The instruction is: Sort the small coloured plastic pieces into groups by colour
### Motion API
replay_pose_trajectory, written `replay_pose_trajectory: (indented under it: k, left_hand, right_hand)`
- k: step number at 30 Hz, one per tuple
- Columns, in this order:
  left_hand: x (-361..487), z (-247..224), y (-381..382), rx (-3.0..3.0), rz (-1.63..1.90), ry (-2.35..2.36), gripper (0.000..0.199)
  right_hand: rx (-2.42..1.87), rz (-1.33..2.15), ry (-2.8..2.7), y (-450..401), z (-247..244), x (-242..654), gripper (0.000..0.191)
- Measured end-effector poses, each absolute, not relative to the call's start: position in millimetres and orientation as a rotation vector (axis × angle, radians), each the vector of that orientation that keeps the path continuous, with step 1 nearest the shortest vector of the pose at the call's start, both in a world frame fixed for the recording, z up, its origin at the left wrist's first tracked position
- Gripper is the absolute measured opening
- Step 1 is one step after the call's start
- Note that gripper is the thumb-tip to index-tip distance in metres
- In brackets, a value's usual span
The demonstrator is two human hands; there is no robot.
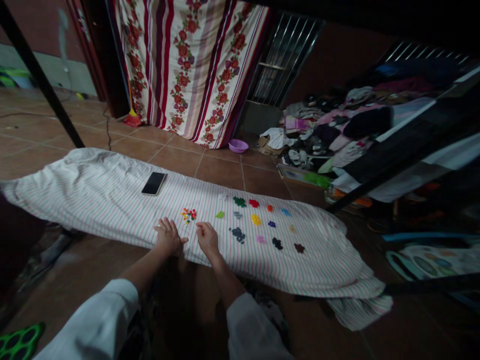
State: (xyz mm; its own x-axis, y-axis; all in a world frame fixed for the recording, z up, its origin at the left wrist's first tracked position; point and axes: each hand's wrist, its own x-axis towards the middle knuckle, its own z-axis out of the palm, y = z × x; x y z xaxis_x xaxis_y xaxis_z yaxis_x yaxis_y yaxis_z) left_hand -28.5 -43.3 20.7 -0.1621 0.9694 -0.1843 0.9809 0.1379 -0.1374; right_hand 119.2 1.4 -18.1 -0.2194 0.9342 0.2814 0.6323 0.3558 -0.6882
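On a striped cloth (123, 200) lies a small mixed pile of red, orange, yellow and green pieces (188, 215). My left hand (169, 237) rests just below that pile, fingers spread and holding nothing. To the pile's right, my right hand (207, 239) is closed with its fingers curled together; what it holds, if anything, is hidden. Several single-colour piles lie further right, among them dark green (239, 202), red (254, 203), yellow (255, 219), dark grey (238, 235), pink (260, 239), black (277, 243) and brown (299, 248).
A phone (154, 183) lies on the cloth at the upper left. Beyond the cloth are a purple basin (238, 146), a floral curtain (187, 65) and a heap of clothes (337, 125). Dark poles slant past both sides of the cloth.
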Motion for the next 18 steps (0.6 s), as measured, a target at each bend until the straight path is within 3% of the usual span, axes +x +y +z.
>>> replay_pose_trajectory:
  k: [8,11,15,18]
  left_hand:
    - [-38,24,-68,2.065,0.005,2.303,0.066]
    - [-45,48,-82,2.042,0.388,2.026,0.048]
    - [-39,97,-120,1.902,1.179,1.663,0.042]
    - [-30,140,-162,1.892,1.487,1.275,0.045]
  right_hand:
    - [-1.638,0.444,-2.144,2,2,106,0.044]
    - [-1.763,0.42,-2.212,3,9,98,0.046]
    - [-1.806,0.387,-2.267,3,10,94,0.044]
    - [-1.808,0.34,-2.259,0,6,95,0.042]
